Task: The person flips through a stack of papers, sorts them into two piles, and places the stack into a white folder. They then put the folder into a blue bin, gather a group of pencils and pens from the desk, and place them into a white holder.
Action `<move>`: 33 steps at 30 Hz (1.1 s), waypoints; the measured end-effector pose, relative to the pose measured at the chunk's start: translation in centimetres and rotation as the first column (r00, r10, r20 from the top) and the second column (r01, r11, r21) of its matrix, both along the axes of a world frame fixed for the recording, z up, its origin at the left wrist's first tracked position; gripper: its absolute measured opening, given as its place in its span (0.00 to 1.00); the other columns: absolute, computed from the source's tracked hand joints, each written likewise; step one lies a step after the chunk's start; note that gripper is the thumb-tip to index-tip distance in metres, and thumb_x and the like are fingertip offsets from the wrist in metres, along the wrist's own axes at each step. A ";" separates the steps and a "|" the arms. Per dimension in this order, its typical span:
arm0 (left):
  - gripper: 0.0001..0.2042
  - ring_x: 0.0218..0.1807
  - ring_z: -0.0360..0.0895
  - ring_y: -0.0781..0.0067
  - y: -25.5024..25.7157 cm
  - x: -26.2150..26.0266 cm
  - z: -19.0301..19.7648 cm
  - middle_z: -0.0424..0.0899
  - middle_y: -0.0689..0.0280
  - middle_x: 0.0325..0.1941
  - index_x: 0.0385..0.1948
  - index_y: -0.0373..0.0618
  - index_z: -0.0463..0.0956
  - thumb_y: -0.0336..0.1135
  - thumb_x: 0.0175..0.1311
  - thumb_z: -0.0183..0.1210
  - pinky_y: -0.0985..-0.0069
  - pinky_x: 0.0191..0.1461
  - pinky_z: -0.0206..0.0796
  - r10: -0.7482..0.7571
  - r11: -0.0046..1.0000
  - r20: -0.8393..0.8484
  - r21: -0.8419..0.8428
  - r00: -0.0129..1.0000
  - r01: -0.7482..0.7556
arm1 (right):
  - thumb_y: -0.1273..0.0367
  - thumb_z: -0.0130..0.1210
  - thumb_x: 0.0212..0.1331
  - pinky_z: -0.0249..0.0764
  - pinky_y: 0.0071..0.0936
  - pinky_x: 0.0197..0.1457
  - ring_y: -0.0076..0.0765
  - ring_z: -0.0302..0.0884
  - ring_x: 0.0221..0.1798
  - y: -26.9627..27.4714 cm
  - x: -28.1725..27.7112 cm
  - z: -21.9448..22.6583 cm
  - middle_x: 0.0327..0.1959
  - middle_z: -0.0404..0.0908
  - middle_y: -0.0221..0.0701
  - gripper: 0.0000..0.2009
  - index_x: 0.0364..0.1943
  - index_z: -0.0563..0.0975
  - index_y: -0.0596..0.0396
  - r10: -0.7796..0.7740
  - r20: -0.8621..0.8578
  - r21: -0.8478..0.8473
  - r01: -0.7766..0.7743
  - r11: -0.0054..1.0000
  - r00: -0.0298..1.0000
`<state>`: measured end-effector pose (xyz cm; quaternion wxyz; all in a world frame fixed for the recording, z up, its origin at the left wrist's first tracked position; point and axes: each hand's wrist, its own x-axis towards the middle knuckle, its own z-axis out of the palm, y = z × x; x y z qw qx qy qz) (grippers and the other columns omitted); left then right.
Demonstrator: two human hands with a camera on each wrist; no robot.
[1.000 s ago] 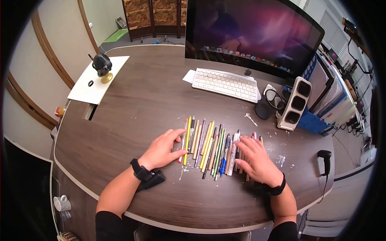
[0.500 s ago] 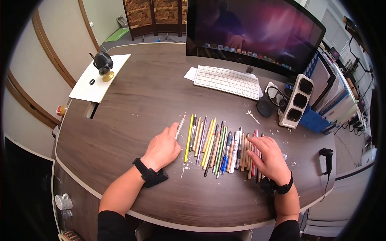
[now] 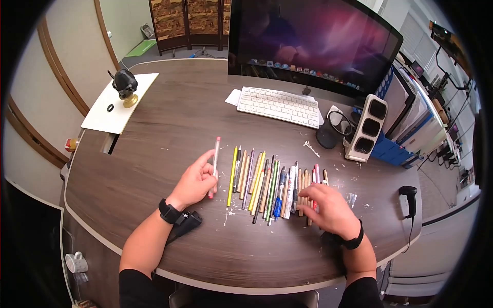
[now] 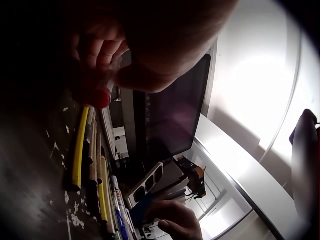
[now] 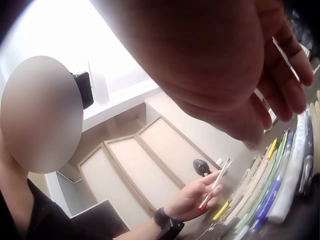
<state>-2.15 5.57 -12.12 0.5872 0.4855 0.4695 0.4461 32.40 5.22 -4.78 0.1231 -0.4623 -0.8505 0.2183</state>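
Note:
My left hand (image 3: 191, 186) pinches a clear-barrelled pen with red ends (image 3: 216, 156) between thumb and fingers, upright at the left of a row. In the left wrist view the red end of the pen (image 4: 102, 98) points at the camera. Many pencils and pens lie side by side: a yellow pencil (image 3: 232, 177) leads on the left, with a blue-gripped pen (image 3: 278, 205) and a white pen (image 3: 291, 190) farther right. Over the right end of the row hovers my right hand (image 3: 333, 211), fingers loosely bent, partly hiding several brown pencils (image 3: 306, 178) and a red one.
Behind the row stand a white keyboard (image 3: 280, 106), a monitor (image 3: 313, 46), a black mesh cup (image 3: 331, 137) and a three-hole holder (image 3: 367, 128). A barcode scanner (image 3: 409, 201) rests at the right, a black figure (image 3: 125, 84) at the far left. White scraps (image 3: 311, 149) dot the desk.
My left hand took the red-ended pen from the row's left end and lifted it upright, moving left. My right hand stays over the right end, its fingers shifting slightly.

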 end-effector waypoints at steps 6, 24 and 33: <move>0.10 0.23 0.73 0.82 0.5 0.2 -0.9 0.75 0.68 0.30 0.51 0.41 0.65 0.28 0.71 0.45 0.86 0.22 0.61 -0.025 0.993 0.124 -0.110 0.992 0.039 | 0.65 0.64 0.54 0.72 0.40 0.55 0.50 0.75 0.52 -0.1 -0.8 0.5 0.46 0.79 0.40 0.17 0.47 0.77 0.55 0.105 0.028 0.086 -0.107 0.990 0.994; 0.12 0.21 0.73 0.80 0.1 0.2 -1.4 0.74 0.66 0.32 0.46 0.45 0.64 0.44 0.78 0.43 0.86 0.17 0.59 -0.017 0.974 0.324 -0.210 0.946 0.090 | 0.69 0.53 0.56 0.70 0.30 0.49 0.32 0.77 0.42 8.8 -14.9 -2.4 0.33 0.77 0.26 0.05 0.34 0.79 0.45 0.551 0.534 0.287 -0.750 0.596 0.641; 0.10 0.21 0.72 0.81 0.4 0.2 -1.9 0.74 0.65 0.31 0.45 0.45 0.63 0.42 0.77 0.44 0.86 0.17 0.58 -0.076 0.972 0.222 -0.200 0.972 0.121 | 0.67 0.50 0.58 0.69 0.28 0.47 0.30 0.77 0.40 8.6 -15.5 -1.2 0.32 0.77 0.25 0.04 0.33 0.76 0.47 0.531 0.731 0.188 -0.875 0.447 0.428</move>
